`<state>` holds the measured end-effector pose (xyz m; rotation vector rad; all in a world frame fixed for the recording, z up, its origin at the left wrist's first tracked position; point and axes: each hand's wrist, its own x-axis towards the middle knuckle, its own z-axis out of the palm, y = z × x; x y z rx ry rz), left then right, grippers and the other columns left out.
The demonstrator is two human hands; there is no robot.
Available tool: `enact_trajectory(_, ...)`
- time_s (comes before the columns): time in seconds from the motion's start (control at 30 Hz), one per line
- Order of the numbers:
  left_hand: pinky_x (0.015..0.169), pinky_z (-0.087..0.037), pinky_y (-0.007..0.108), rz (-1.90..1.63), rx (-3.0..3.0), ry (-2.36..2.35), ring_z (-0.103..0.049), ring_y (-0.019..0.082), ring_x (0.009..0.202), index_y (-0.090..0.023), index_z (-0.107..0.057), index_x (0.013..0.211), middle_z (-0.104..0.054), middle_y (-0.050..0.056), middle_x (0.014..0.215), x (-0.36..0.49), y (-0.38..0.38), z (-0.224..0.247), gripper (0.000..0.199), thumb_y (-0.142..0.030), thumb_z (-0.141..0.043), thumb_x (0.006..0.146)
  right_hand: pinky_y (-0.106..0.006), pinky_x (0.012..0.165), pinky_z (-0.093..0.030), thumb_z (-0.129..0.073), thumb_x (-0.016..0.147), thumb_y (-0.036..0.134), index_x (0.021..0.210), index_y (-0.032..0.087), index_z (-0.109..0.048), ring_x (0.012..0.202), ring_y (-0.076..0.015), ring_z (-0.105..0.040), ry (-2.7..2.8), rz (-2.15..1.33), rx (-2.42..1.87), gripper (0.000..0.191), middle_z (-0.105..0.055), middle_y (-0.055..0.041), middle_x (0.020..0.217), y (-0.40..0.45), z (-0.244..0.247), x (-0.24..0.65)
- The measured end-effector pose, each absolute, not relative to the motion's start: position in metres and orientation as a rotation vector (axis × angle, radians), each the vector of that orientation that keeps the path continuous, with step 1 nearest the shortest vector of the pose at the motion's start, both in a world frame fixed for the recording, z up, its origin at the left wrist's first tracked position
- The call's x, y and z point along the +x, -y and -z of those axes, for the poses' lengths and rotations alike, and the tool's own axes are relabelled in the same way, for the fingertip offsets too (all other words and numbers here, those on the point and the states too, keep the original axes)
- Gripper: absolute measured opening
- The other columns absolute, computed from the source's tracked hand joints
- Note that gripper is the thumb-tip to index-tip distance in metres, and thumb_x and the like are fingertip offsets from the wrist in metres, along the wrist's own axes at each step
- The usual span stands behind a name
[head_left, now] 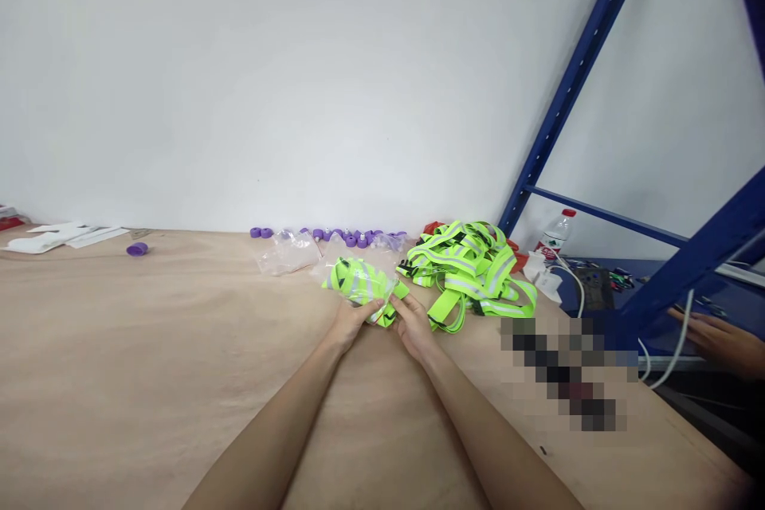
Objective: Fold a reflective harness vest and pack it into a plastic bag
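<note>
Both my hands are at a clear plastic bag (pixel 386 264) with a folded neon-yellow reflective strap (pixel 358 280) mostly inside it. My left hand (pixel 351 322) grips the near left side, its thumb lying over the plastic. On the right, my right hand (pixel 413 325) has its fingers closed at the bag's near edge, where part of the yellow strap shows. A heap of similar yellow reflective straps (pixel 472 267) with silver stripes and black buckles lies just right of my hands. Behind the held bag rests another clear plastic bag (pixel 290 253).
Several purple round pieces (pixel 362 240) line the wall, with one purple piece (pixel 137 249) farther left near white sheets (pixel 65 237). At right stand a blue metal frame (pixel 574 80), a bottle (pixel 555 231) and a white cable (pixel 577 283). Another person's hand (pixel 717 339) is at the far right.
</note>
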<state>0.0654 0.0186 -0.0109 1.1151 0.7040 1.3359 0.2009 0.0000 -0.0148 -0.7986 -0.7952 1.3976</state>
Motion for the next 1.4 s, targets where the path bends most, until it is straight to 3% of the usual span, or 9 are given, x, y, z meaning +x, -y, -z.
enact_trajectory(0.23,0.090,-0.053,0.042,-1.257,1.192,-0.742,-0.068,0.027,0.093,-0.015,-0.071,0.096,-0.075,0.009,0.099,0.066,-0.015,0.012,0.051,-0.039,-0.092,0.056,-0.027,0.050,-0.048,-0.093,0.051,0.050,0.074,0.016,-0.073,0.057,-0.0180,-0.059,0.835,-1.377,-0.851,0.045,-0.067,-0.0018,0.064,-0.002,0.020,0.200)
enact_trajectory(0.43,0.080,-0.054,0.038,-1.173,1.248,-0.690,-0.067,0.025,0.084,-0.013,-0.070,0.097,-0.074,0.009,0.092,0.073,-0.012,0.012,0.053,-0.042,-0.091,0.058,-0.026,0.050,-0.051,-0.098,0.044,0.040,0.091,0.017,-0.074,0.061,-0.0163,-0.061,0.580,-1.387,-0.800,0.057,-0.072,-0.0025,0.079,-0.003,0.017,0.198)
enact_trajectory(0.6,0.088,-0.053,0.040,-1.188,1.254,-0.687,-0.067,0.027,0.096,-0.014,-0.068,0.106,-0.073,0.013,0.106,0.072,-0.014,0.015,0.059,-0.045,-0.090,0.062,-0.025,0.053,-0.052,-0.097,0.053,0.037,0.098,0.020,-0.073,0.067,-0.0151,-0.061,0.647,-1.451,-0.685,0.054,-0.073,-0.0025,0.092,-0.002,0.020,0.195)
enact_trajectory(0.73,0.093,-0.052,0.040,-1.220,1.263,-0.685,-0.066,0.028,0.103,-0.015,-0.068,0.109,-0.072,0.013,0.114,0.071,-0.017,0.018,0.060,-0.046,-0.090,0.062,-0.026,0.056,-0.050,-0.094,0.058,0.042,0.089,0.017,-0.074,0.065,-0.0151,-0.060,0.744,-1.460,-0.702,0.044,-0.070,-0.0025,0.077,-0.006,0.026,0.198)
enact_trajectory(1.03,0.069,-0.052,0.031,-1.191,1.332,-0.665,-0.063,0.018,0.071,-0.013,-0.068,0.088,-0.071,0.005,0.079,0.073,-0.017,0.026,0.041,-0.045,-0.086,0.068,-0.028,0.055,-0.050,-0.094,0.056,0.047,0.068,0.015,-0.067,0.057,-0.0146,-0.056,0.852,-1.541,-0.725,0.044,-0.060,-0.0015,0.061,-0.008,0.026,0.212)
enact_trajectory(1.13,0.073,-0.052,0.031,-1.176,1.360,-0.658,-0.064,0.019,0.074,-0.014,-0.069,0.088,-0.071,0.005,0.079,0.073,-0.017,0.028,0.038,-0.043,-0.085,0.070,-0.025,0.050,-0.047,-0.094,0.055,0.046,0.069,0.015,-0.065,0.054,-0.0128,-0.053,0.832,-1.520,-0.748,0.044,-0.058,0.0001,0.059,-0.011,0.028,0.214)
enact_trajectory(1.4,0.092,-0.052,0.039,-1.177,1.392,-0.654,-0.068,0.027,0.100,-0.015,-0.069,0.105,-0.074,0.011,0.106,0.075,-0.016,0.026,0.047,-0.043,-0.084,0.071,-0.022,0.047,-0.044,-0.092,0.055,0.042,0.072,0.018,-0.063,0.049,-0.0100,-0.048,0.743,-1.370,-0.777,0.042,-0.054,0.0045,0.055,-0.017,0.035,0.208)
